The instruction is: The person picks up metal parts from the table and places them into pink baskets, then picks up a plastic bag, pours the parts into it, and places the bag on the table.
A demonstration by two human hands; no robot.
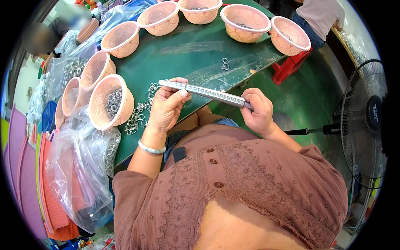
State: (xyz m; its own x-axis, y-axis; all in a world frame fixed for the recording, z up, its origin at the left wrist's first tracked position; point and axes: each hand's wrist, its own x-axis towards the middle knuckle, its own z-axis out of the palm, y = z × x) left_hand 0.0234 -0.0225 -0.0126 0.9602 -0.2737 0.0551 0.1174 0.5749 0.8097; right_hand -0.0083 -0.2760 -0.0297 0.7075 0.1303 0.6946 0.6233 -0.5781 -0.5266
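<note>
A silver ring mandrel with graduated markings lies slantwise between my hands, above the table's near edge. My right hand is closed round its thicker end. My left hand, with a pale bangle at the wrist, pinches near the thin end. A thin silver ring appears to sit round the mandrel at my left thumb tip; the fingers partly hide it. Left of that hand, a loose pile of silver rings lies on the green table. A few more rings lie farther right.
Several pink baskets line the table, one with rings at left and another at far right. A clear plastic bag hangs by the left edge. A fan and red stool stand right. Other people sit beyond.
</note>
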